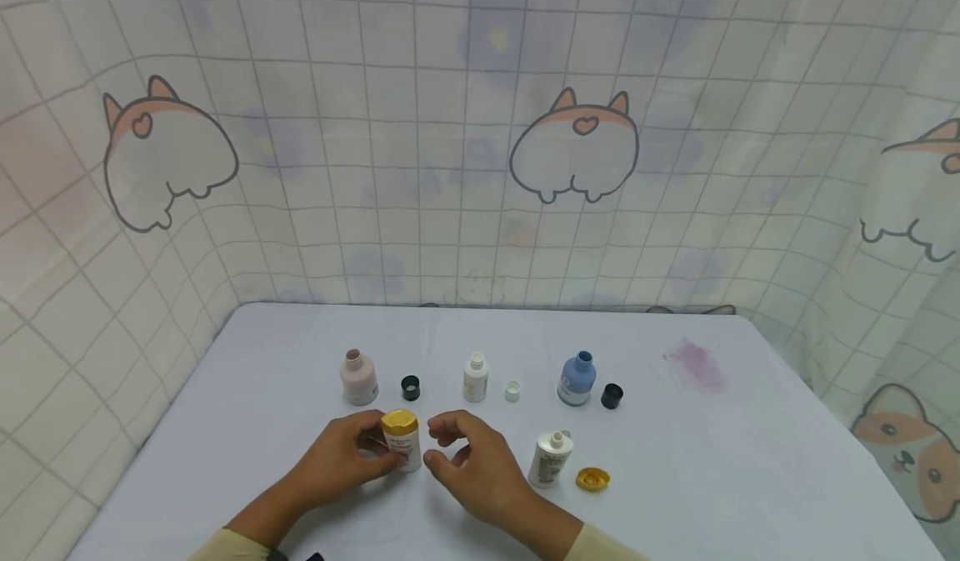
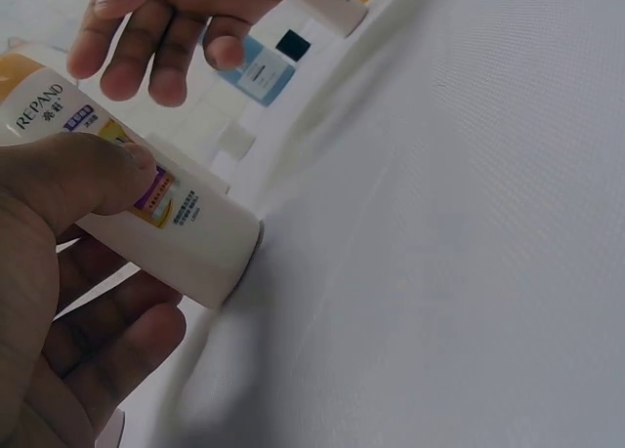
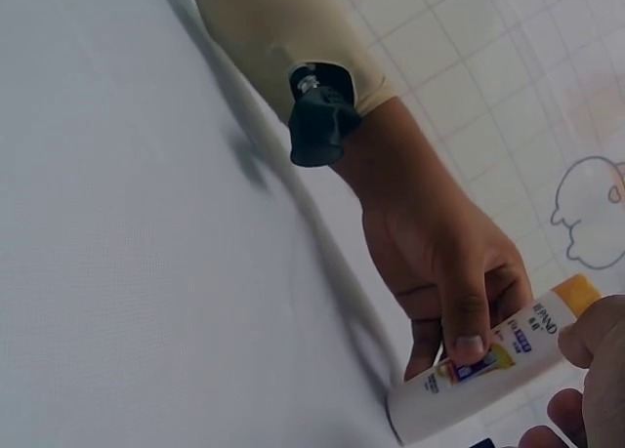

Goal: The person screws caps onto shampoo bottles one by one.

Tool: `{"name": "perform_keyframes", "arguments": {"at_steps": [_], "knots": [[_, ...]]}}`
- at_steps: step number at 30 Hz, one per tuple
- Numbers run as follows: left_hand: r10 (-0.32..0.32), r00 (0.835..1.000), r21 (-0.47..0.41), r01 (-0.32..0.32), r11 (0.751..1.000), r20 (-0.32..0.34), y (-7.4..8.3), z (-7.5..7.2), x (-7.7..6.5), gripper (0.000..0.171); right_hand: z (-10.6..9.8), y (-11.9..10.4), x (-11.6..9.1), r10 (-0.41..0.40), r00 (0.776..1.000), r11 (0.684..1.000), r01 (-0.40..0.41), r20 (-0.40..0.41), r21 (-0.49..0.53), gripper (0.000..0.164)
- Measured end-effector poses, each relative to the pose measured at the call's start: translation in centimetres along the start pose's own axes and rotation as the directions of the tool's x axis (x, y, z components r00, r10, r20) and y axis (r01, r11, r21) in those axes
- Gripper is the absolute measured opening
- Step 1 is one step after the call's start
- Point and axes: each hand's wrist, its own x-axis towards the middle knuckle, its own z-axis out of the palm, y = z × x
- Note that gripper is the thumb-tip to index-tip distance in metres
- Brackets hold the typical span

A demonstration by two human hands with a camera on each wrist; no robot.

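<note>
My left hand [image 1: 337, 459] grips a white bottle [image 1: 408, 453] with a yellow flip cap, its thumb across the printed label. The bottle stands upright on the table, and "REPAND" reads on its front [image 2: 200, 243] in the left wrist view. To the right of it is my right hand [image 1: 483, 471], fingers loosely bent, holding nothing. In the right wrist view its fingertips [image 3: 581, 346] come close to the yellow cap [image 3: 576, 294]. A second white bottle [image 1: 551, 461], uncapped, stands right of my right hand, with a loose yellow cap [image 1: 592, 479] beside it.
Behind the hands stand an open pink bottle [image 1: 359, 380], a small white bottle [image 1: 476, 380] and a blue bottle [image 1: 577, 380]. Beside them lie a black cap [image 1: 410, 388], a white cap [image 1: 512, 391] and another black cap [image 1: 612, 396]. A pink stain [image 1: 697, 364] marks the white table.
</note>
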Motion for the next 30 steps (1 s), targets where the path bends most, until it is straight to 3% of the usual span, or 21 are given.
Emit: {"name": "perform_keyframes", "arguments": {"at_steps": [7, 19, 30], "knots": [[-0.027, 0.999, 0.026, 0.027, 0.999, -0.029, -0.1, -0.6, -0.1, 0.039, -0.2, 0.4, -0.2, 0.039, 0.999, 0.999, -0.039, 0.002, 0.0, 0.03], [-0.106, 0.992, 0.03, 0.108, 0.994, -0.063, -0.3, -1.9, -0.3, 0.04, -0.3, 0.6, -0.2, 0.028, 1.0, 1.0, -0.028, -0.008, 0.012, 0.028], [-0.148, 0.983, -0.019, 0.147, 0.989, -0.11, -1.0, -2.8, -0.5, 0.044, -0.2, 0.6, -0.1, 0.04, 0.999, 0.999, -0.04, -0.01, 0.015, 0.027]]}}
